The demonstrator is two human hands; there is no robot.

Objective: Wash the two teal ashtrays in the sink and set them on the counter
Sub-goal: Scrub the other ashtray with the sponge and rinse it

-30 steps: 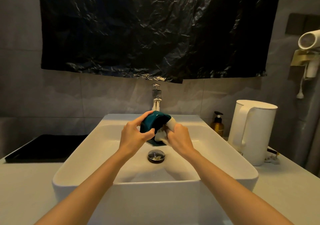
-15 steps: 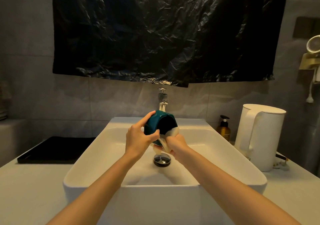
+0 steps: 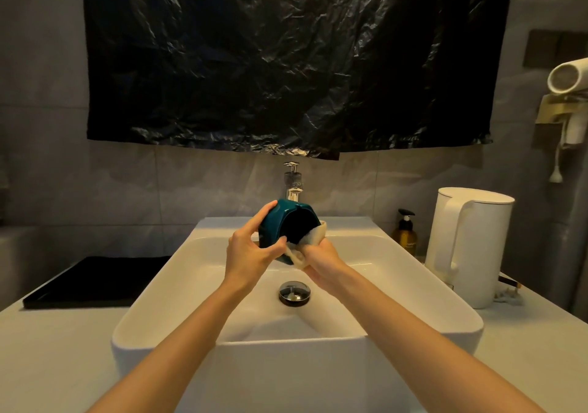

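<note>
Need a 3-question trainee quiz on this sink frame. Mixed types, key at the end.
1. True or false: the left hand holds the teal ashtray above the sink.
2. What does the right hand hold against the ashtray? A) pale cloth B) wire brush C) nothing
3. Fill in: the white kettle stands on the sink's ___ side.
Key: 1 true; 2 A; 3 right.

Glossy teal ashtray (image 3: 275,224); crinkled shiny plastic sheet (image 3: 286,59) (black); chrome tap (image 3: 293,180).
</note>
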